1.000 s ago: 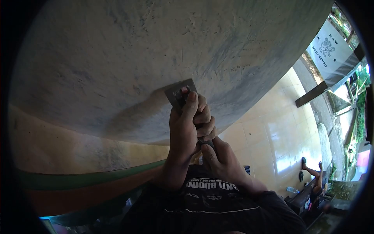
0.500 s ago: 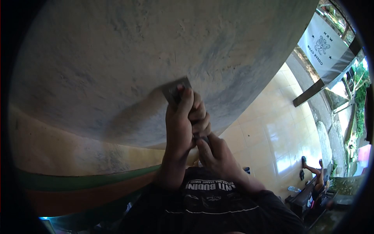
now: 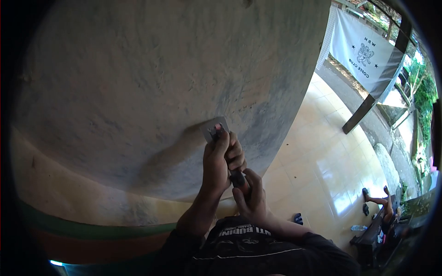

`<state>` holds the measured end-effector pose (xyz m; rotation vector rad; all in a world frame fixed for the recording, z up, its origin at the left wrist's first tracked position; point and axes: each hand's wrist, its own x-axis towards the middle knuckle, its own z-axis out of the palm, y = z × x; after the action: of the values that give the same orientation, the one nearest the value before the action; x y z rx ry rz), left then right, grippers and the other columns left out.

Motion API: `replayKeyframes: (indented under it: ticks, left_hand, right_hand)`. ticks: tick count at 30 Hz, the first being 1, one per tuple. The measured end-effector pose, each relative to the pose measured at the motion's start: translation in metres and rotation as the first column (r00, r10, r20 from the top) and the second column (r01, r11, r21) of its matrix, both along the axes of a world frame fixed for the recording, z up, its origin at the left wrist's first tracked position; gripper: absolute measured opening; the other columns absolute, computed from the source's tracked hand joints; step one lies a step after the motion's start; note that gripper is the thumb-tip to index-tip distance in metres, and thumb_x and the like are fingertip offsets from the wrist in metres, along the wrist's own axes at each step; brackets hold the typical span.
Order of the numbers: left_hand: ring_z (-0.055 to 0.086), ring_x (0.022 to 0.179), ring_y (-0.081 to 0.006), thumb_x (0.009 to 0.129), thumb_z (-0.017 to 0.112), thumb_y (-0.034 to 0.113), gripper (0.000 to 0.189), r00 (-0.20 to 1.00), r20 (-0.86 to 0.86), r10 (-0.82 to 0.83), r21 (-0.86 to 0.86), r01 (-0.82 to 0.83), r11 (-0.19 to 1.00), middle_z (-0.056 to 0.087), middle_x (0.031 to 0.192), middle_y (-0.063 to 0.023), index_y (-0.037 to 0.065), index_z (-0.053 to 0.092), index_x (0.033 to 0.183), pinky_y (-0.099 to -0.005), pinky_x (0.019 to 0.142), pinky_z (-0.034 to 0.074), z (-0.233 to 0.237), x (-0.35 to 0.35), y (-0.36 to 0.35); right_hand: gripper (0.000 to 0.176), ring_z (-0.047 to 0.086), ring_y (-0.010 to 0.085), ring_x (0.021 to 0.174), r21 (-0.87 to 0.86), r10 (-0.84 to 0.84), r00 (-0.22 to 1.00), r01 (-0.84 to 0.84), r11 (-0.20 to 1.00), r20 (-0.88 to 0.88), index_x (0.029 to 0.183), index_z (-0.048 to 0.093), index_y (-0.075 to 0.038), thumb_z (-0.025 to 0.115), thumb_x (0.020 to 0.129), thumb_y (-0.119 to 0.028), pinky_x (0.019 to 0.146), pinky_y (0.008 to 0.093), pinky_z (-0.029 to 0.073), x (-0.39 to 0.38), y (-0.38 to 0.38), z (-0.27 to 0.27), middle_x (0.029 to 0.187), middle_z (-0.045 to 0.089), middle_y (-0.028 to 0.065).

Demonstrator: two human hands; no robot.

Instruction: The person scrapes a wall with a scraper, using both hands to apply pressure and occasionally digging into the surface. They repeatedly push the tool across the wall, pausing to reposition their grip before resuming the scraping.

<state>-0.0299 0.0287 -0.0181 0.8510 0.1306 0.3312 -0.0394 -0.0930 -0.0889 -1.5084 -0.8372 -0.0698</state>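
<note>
A scraper with a flat metal blade [image 3: 209,131] lies against a rough, patchy grey wall [image 3: 152,87], and its shadow falls to the lower left. My left hand [image 3: 216,161] is closed around the scraper just below the blade, thumb lying along it toward the metal. Below that, my right hand [image 3: 252,198] has its thumb and fingers curled around the dark lower end of the handle [image 3: 238,178]. The fingers of the left hand hide most of the handle.
Glossy tiles [image 3: 304,165] cover the floor on the right. A white banner [image 3: 363,55] hangs beside a wooden post [image 3: 359,114]. At lower right are a person's bare leg [image 3: 386,204], a dark bench [image 3: 368,241], a plastic bottle [image 3: 358,228] and sandals [image 3: 298,218].
Both hands and the scraper now appear lower in view, with more of the dark handle showing between the hands. The camera view has shifted, moving the banner and wall edge left.
</note>
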Motion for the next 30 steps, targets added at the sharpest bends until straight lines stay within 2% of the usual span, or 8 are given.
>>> replayKeyframes:
  ticks: [2, 6, 8, 11, 15, 17, 28, 30]
  left_hand:
    - [0.032, 0.041, -0.0068, 0.097, 0.041, 0.035, 0.028, 0.999, 0.010, -0.034, -0.004, 0.034, 0.999, 0.033, 0.060, 0.0036, 0.012, 0.041, 0.081, -0.0252, 0.043, 0.035, -0.008, 0.008, -0.006]
    - [0.033, 0.042, -0.0065, 0.097, 0.041, 0.033, 0.028, 0.994, 0.078, -0.071, 0.005, 0.071, 0.997, 0.033, 0.060, 0.0033, 0.011, 0.041, 0.080, -0.0258, 0.044, 0.038, -0.019, 0.029, -0.020]
    - [0.033, 0.042, -0.0062, 0.097, 0.041, 0.033, 0.028, 0.989, 0.117, -0.095, -0.003, 0.096, 0.995, 0.034, 0.060, 0.0030, 0.011, 0.041, 0.080, -0.0263, 0.045, 0.039, -0.026, 0.039, -0.028]
    - [0.032, 0.042, -0.0058, 0.098, 0.039, 0.035, 0.029, 0.993, 0.088, -0.083, -0.046, 0.087, 0.995, 0.033, 0.060, 0.0031, 0.011, 0.041, 0.080, -0.0251, 0.043, 0.037, -0.042, 0.050, -0.036]
    - [0.030, 0.041, -0.0058, 0.098, 0.039, 0.036, 0.031, 0.992, 0.101, -0.069, -0.072, 0.077, 0.994, 0.032, 0.059, 0.0036, 0.012, 0.040, 0.079, -0.0238, 0.039, 0.034, -0.040, 0.059, -0.042]
    - [0.027, 0.040, -0.0057, 0.098, 0.039, 0.036, 0.032, 0.995, 0.083, -0.050, -0.042, 0.054, 0.998, 0.030, 0.057, 0.0042, 0.012, 0.040, 0.078, -0.0230, 0.036, 0.031, -0.035, 0.062, -0.045]
    - [0.024, 0.040, -0.0053, 0.098, 0.041, 0.035, 0.032, 0.997, -0.005, 0.075, 0.006, -0.075, 0.997, 0.027, 0.056, 0.0051, 0.013, 0.039, 0.076, -0.0227, 0.033, 0.029, -0.002, 0.072, -0.053]
    - [0.024, 0.040, -0.0052, 0.098, 0.040, 0.035, 0.031, 0.994, 0.002, 0.107, 0.007, -0.107, 0.994, 0.026, 0.056, 0.0052, 0.013, 0.039, 0.075, -0.0225, 0.033, 0.028, -0.027, 0.064, -0.057]
  right_hand:
    - [0.049, 0.065, 0.0348, 0.090, -0.017, -0.023, 0.999, 0.022, 1.000, -0.033, 0.126, 0.037, 0.000, 0.061, 0.083, -0.006, 0.073, 0.0381, 0.051, 0.006, -0.006, -0.010, 0.099, 0.060, 0.0244]
    - [0.049, 0.065, 0.0280, 0.075, 0.067, -0.111, 0.991, 0.106, 0.992, 0.077, 0.125, 0.049, -0.001, 0.066, 0.078, -0.004, 0.063, 0.0325, 0.051, 0.023, -0.010, -0.020, 0.085, 0.062, 0.0175]
    - [0.052, 0.062, 0.0252, 0.064, -0.072, -0.156, 0.984, 0.162, 0.984, 0.084, 0.125, 0.052, -0.005, 0.068, 0.076, -0.004, 0.056, 0.0325, 0.049, 0.030, -0.017, -0.028, 0.076, 0.061, 0.0143]
    - [0.051, 0.065, 0.0285, 0.075, -0.166, -0.146, 0.989, 0.144, 0.975, 0.000, 0.123, 0.054, -0.002, 0.063, 0.074, 0.005, 0.066, 0.0312, 0.049, 0.038, -0.031, -0.033, 0.088, 0.063, 0.0192]
    - [0.045, 0.061, 0.0257, 0.066, -0.212, -0.133, 0.991, 0.133, 0.968, 0.014, 0.118, 0.059, -0.003, 0.064, 0.074, 0.004, 0.060, 0.0318, 0.047, 0.053, -0.039, -0.033, 0.079, 0.061, 0.0178]
    - [0.043, 0.048, 0.0211, 0.049, -0.055, -0.201, 0.973, 0.208, 0.977, 0.116, 0.114, 0.063, -0.011, 0.071, 0.073, -0.004, 0.045, 0.0337, 0.040, 0.060, -0.036, -0.038, 0.059, 0.046, 0.0097]
    - [0.043, 0.046, 0.0183, 0.045, -0.057, -0.149, 0.988, 0.151, 0.987, 0.047, 0.113, 0.064, -0.013, 0.071, 0.072, -0.002, 0.043, 0.0320, 0.038, 0.076, -0.040, -0.007, 0.059, 0.047, 0.0084]
    - [0.044, 0.045, 0.0178, 0.045, -0.063, -0.136, 0.990, 0.139, 0.988, 0.047, 0.114, 0.064, -0.014, 0.071, 0.072, -0.002, 0.043, 0.0319, 0.038, 0.069, -0.047, -0.026, 0.058, 0.046, 0.0083]
